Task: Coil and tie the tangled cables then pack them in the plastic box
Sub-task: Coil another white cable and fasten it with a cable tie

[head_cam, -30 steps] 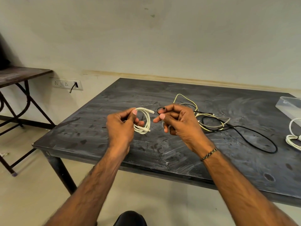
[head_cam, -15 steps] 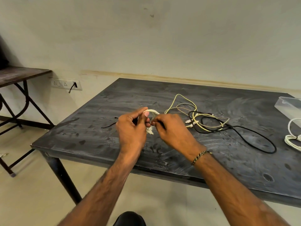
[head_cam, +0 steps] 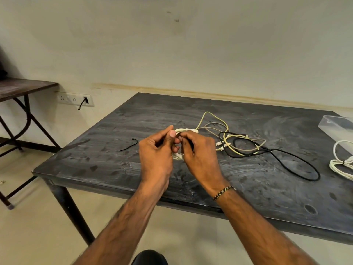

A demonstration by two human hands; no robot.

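Both the left hand (head_cam: pixel 155 150) and right hand (head_cam: pixel 198 150) held the small white coil (head_cam: pixel 183 130) above the surface (head_cam: pixel 133 119), fingers curled tight around it. If one hand slipped, the loops might spring open before the tie went on

Hands are way closer together now — a second ago the left hand (head_cam: pixel 155 150) held the white coil (head_cam: pixel 181 131) up in plain sight with the right hand (head_cam: pixel 198 150) apart from it. Now both hands are bunched around it, fingers curled on it, and it's mostly hidden. The black tie (head_cam: pixel 127 146) on the table (head_cam: pixel 95 165) is in view now — it was hidden behind the left hand at first.
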